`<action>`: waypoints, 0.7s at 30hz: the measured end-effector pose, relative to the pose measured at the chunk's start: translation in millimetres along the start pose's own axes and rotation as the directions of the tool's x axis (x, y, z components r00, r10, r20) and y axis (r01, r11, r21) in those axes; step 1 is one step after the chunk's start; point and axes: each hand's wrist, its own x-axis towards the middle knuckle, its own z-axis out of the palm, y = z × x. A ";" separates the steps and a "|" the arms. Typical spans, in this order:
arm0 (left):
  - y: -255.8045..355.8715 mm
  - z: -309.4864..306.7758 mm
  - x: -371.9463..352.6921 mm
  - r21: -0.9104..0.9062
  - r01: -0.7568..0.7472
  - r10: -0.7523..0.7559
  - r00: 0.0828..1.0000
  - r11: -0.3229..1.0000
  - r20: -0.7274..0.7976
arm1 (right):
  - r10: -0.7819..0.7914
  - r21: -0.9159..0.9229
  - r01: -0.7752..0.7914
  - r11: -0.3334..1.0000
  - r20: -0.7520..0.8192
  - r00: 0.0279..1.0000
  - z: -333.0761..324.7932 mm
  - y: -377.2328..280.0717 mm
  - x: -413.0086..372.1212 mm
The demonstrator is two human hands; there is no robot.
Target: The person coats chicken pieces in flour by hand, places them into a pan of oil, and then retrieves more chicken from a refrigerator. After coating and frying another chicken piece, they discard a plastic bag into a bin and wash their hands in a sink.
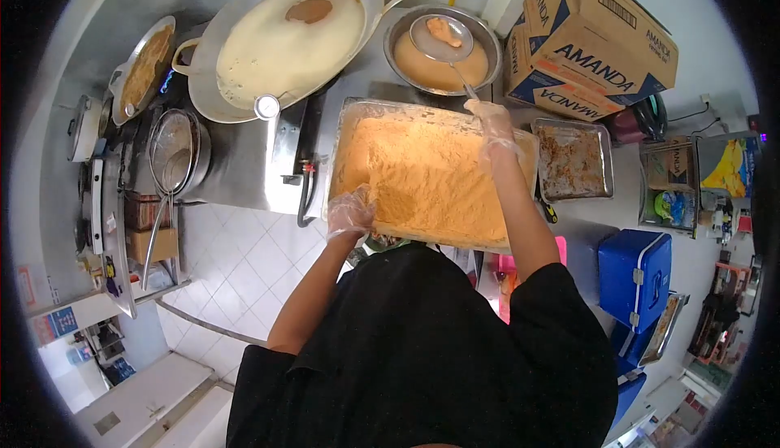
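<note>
**A:** Entry, head view. Where are the hands?

**B:** Both wear clear plastic gloves. The right hand is over the far right corner of the big tray, fingers closed round the thin handle of the skimmer.

**A:** Skimmer load?

**B:** One pale orange piece of food lies in its round basket. The basket is held over the metal bowl, which stands toward the far edge of the counter, just behind the tray. The bowl holds tan batter. I cannot tell whether the basket touches the batter or hangs above it.

**A:** Left hand?

**B:** The left hand is at the tray's near left corner, fingers curled and resting on the rim and the coating there. Whether it grips the rim or holds anything – not resolvable under the glove.

**A:** Tray contents?

**B:** An even layer of orange crumb fills it edge to edge. The tray sits at the counter's near edge, right in front of the person.

**A:** Surroundings?

**B:** Left of the bowl, a wide wok full of pale liquid with a brown patch. Further left, a second pan, and a wire strainer near the counter's left edge. Right of the big tray – a smaller tray with brown residue. Behind it, a cardboard box. A blue cooler stands off the counter's right end.
</note>
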 end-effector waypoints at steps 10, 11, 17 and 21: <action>-4.3 -0.9 -2.0 0.042 -0.065 0.064 0.998 0.997 0.008 | 0.012 0.002 -0.012 1.000 0.072 0.997 -31.0 24.3 -77.5; -4.3 -1.5 -3.0 0.037 -0.065 0.064 0.998 0.997 0.013 | 0.022 0.122 -0.033 0.992 0.088 0.996 -34.5 28.4 -96.1; -7.1 -2.8 -5.8 -0.007 -0.106 0.105 0.994 0.994 -0.033 | 0.073 -0.328 -0.049 0.943 0.059 0.996 -66.4 62.4 -199.3; -3.8 -10.3 -0.7 -0.052 -0.051 0.056 0.993 0.997 0.107 | -0.289 -0.363 0.281 0.888 0.034 0.957 -74.8 125.4 -233.4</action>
